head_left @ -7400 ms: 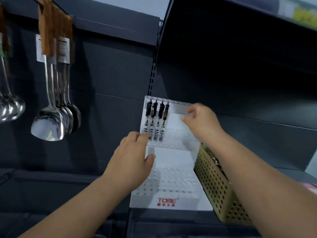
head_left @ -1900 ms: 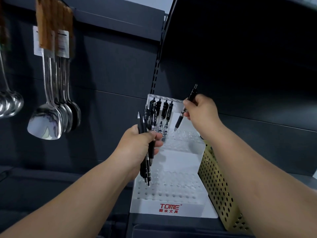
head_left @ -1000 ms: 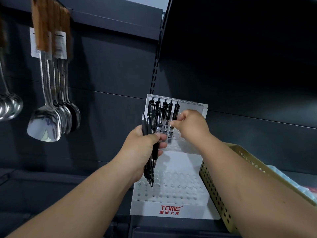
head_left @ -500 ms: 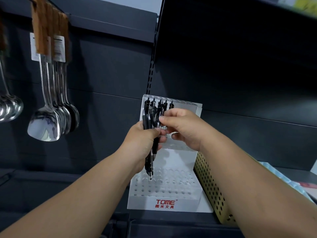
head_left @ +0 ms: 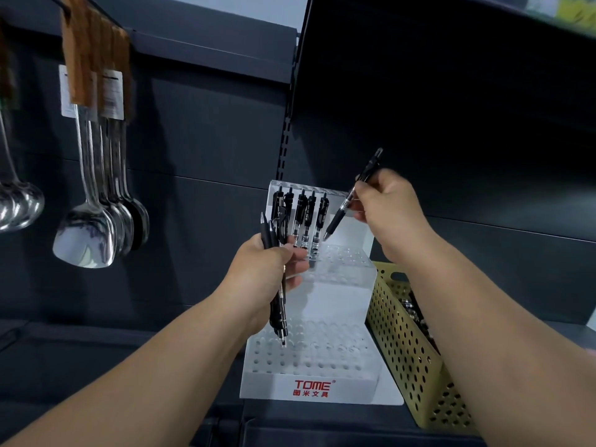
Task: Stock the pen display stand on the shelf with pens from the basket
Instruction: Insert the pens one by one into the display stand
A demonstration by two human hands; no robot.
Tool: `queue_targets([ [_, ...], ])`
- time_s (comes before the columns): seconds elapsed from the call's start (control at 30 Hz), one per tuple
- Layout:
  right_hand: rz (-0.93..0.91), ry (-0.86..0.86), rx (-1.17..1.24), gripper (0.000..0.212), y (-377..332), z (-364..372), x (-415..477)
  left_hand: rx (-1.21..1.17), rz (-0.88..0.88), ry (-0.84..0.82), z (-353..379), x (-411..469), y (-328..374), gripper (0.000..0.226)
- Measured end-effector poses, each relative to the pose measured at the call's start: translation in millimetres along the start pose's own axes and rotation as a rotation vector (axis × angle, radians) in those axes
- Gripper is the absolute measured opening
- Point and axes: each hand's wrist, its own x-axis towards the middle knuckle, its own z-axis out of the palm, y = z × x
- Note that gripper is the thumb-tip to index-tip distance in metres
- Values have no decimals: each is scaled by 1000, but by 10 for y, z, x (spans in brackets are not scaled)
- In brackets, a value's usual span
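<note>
the right hand (head_left: 385, 206) pinches one pen (head_left: 353, 195), tip angled at the stand's (head_left: 322, 387) back row – next an empty hole beside the five standing pens (head_left: 301, 217) – while the left hand (head_left: 269, 272) grips a spare bundle (head_left: 279, 304), the basket (head_left: 416, 359) touching the stand's right edge.

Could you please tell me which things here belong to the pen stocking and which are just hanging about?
Part of the job: the display stand, the pens standing in it, the bundle of pens in the left hand, the single pen in the right hand, the basket.
Not part of it: the hanging spatulas and ladles.
</note>
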Motion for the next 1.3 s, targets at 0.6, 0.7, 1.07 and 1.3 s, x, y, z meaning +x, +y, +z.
queue_targets([
  [0.6,-64,-57,-448,16,326,249,181,19,-3,-22,-6,58,-46,12],
  [0.7,-48,-98,-524,16,377,292,166,18,-4,-31,2,65,-50,12],
  [1.07,25,-60,-655,33,456,293,11,23,-2,-31,26,38,-12,11],
  [1.3,-80,-85,-363,13,230,172,-170,90,1,-43,72,-61,19,16],
])
